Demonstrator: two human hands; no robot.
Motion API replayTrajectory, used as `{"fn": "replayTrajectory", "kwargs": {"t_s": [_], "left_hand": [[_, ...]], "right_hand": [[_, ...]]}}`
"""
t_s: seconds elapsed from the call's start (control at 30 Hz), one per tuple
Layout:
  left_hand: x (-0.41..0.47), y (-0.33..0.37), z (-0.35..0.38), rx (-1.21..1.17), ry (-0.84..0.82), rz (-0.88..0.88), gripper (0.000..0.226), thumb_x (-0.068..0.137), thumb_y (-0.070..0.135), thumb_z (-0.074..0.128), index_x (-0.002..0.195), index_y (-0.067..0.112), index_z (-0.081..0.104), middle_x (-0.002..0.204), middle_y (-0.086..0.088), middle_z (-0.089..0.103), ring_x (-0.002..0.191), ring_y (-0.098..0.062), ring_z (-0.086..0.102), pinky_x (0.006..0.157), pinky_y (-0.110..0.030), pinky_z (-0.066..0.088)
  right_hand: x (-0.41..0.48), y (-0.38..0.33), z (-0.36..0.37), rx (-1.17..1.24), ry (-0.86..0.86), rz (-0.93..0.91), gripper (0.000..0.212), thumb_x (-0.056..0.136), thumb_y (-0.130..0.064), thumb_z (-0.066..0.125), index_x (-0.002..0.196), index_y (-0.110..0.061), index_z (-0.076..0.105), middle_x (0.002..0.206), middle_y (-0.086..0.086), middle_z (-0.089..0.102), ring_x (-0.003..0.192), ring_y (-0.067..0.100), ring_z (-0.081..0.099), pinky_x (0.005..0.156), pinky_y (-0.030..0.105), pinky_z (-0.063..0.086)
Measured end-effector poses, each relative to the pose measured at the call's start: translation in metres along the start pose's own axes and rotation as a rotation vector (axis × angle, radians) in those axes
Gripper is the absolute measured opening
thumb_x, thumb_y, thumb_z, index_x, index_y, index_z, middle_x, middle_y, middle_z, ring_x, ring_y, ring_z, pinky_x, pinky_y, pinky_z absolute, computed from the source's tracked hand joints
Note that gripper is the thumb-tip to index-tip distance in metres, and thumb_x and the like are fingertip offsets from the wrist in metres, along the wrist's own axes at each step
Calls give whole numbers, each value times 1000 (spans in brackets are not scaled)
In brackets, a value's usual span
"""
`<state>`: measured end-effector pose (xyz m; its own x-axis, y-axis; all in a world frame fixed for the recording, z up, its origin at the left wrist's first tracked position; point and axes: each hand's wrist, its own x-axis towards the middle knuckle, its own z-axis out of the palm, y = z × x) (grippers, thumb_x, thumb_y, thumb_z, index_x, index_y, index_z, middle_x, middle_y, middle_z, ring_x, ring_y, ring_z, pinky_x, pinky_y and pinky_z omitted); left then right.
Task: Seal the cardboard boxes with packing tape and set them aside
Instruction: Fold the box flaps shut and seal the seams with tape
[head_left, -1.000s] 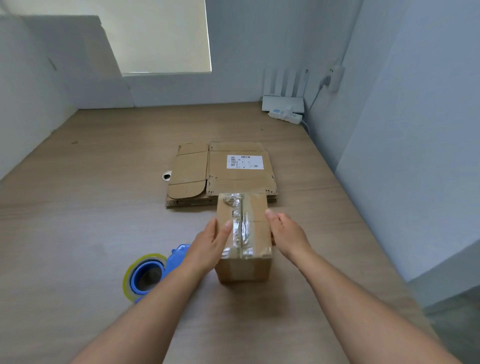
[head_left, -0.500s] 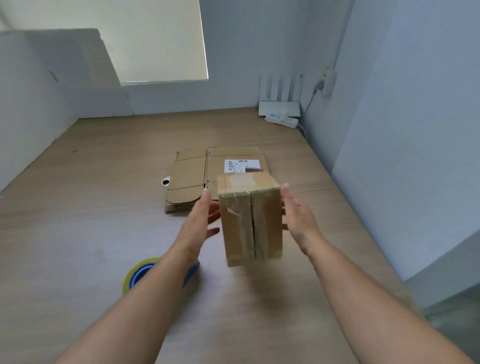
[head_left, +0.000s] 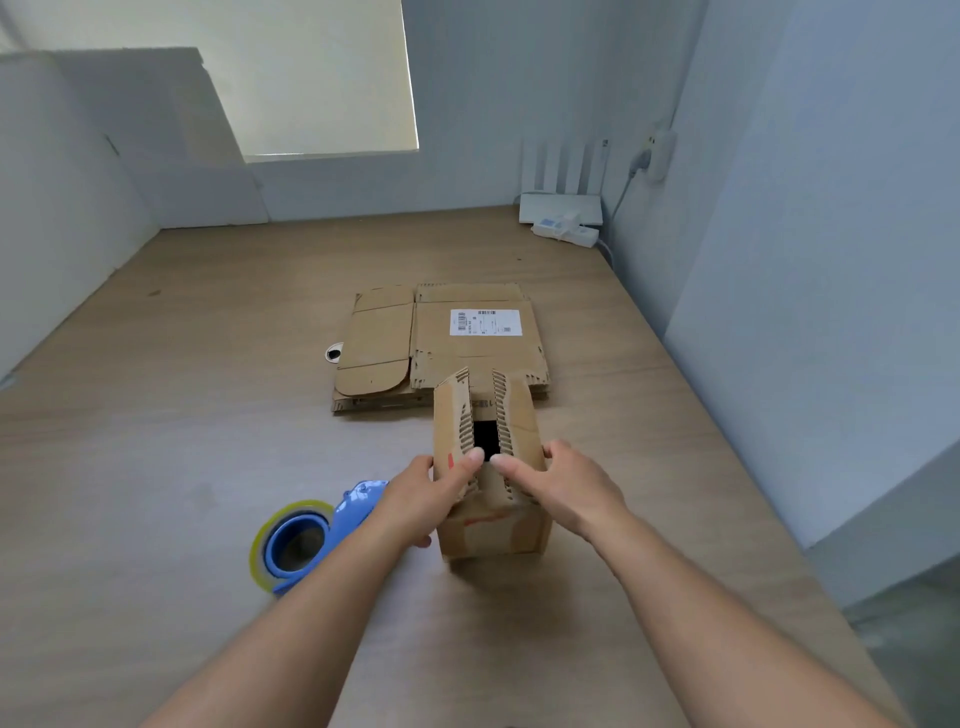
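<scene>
Here, left hand (head_left: 415, 500), right hand (head_left: 571, 489), one box (head_left: 493, 535).

A wood-grain table (head_left: 208, 415) is enclosed on three sides by pale blue-grey walls (head_left: 831, 260). Soft daylight is admitted through a covered window (head_left: 311, 78) at the back. A white router (head_left: 561, 205) and a power strip (head_left: 569, 233) are set in the far right corner, below a wall socket (head_left: 658, 156).

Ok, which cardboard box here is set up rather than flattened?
The small box held by the left hand and right hand, top flaps ajar; the flattened boxes lie stacked behind it.
</scene>
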<state>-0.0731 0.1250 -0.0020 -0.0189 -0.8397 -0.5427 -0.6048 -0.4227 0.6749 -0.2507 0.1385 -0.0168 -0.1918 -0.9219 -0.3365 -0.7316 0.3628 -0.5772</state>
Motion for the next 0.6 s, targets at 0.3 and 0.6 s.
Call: {"fn": "replayTrajectory", "kwargs": {"t_s": [0.3,0.6], "left_hand": [[6,4,-10,54,247,181,31,96,28,27,83,16,52,84,-8,58,84,-30,53,70,-36,44],[8,7,-23,406,277,226,41,96,20,30,123,30,59,126,-7,50,96,-26,55,84,-34,49]], "right_hand": [[1,-7,-12,259,158,-42,37,94,-29,32,112,-5,53,109,18,61,94,31,57,81,40,49],[13,19,-13,728,0,131,63,87,7,35,146,-15,32,122,5,57,103,24,58,82,35,50]]}}
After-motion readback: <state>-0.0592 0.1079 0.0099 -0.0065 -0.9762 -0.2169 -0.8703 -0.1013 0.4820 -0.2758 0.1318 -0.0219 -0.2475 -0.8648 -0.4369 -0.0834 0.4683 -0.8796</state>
